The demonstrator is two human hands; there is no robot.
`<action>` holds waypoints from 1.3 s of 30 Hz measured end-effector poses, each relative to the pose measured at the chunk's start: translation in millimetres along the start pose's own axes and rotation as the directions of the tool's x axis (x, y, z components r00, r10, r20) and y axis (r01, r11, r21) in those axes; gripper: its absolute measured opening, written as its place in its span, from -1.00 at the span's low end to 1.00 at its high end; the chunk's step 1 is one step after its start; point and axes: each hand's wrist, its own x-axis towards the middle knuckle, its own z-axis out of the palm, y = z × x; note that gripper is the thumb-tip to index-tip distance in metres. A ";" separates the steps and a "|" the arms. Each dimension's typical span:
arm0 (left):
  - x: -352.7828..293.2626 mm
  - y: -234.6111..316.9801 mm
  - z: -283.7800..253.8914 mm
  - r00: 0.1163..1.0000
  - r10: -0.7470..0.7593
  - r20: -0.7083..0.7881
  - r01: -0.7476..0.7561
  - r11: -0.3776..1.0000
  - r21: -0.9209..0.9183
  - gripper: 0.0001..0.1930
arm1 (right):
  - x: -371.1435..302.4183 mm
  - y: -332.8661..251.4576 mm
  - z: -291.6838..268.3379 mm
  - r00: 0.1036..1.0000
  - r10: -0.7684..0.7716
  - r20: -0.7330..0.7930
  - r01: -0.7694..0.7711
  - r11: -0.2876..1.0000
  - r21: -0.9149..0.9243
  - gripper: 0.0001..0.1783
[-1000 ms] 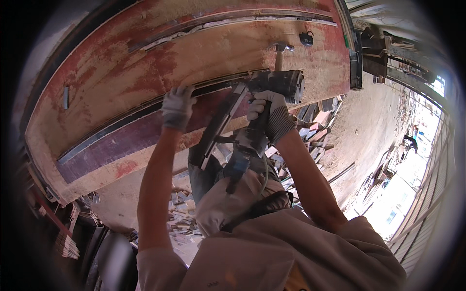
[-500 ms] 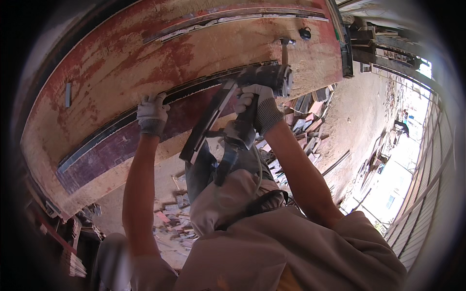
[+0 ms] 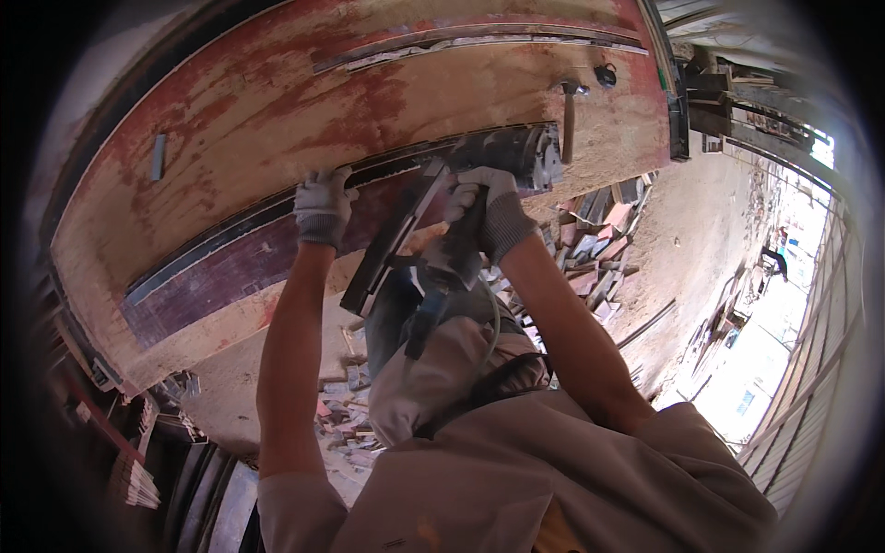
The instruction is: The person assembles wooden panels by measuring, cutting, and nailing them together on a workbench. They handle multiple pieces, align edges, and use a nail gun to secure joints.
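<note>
My right hand (image 3: 489, 205), in a pale knitted glove, is wrapped round the handle of a dark nail gun (image 3: 450, 253). The gun's cylindrical head lies over the right part of a long dark strip (image 3: 249, 226), and its slanted magazine points down toward my body. My left hand (image 3: 323, 205), gloved alike, has its fingers curled over the same strip further left. Along the strip's near side runs a purplish board (image 3: 217, 290). Both lie on a large worn red workbench (image 3: 267, 138) covered in dust. The gun's tip is hidden.
A hammer (image 3: 569, 120) and a small black round object (image 3: 605, 76) lie beyond the gun. Long thin strips (image 3: 489, 44) rest at the bench's far side, a short grey strip (image 3: 159, 157) at left. Wood offcuts (image 3: 595, 244) litter the floor. A pale hose (image 3: 495, 323) hangs by my body.
The whole view has shifted, moving the bench rightward in the picture. Relative to it, the nail gun has come slightly left and nearer, uncovering the hammer's handle. My left hand keeps about its place on the strip.
</note>
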 end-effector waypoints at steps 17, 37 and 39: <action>-62.7 -155.1 -56.9 0.993 -0.021 -0.116 0.029 0.997 0.071 -0.55 | -8.4 82.1 74.2 0.989 0.139 0.059 -0.144 0.986 0.084 -0.78; -175.5 -420.9 -155.4 0.992 -0.028 -0.125 0.038 0.996 0.081 -0.53 | -32.8 236.8 165.7 0.985 -0.112 0.134 0.117 0.993 -0.033 -0.74; -180.5 -426.3 -151.3 0.984 0.024 -0.176 -0.005 0.994 0.109 -0.53 | -39.0 254.7 179.8 0.991 -0.083 0.107 0.092 0.992 -0.083 -0.72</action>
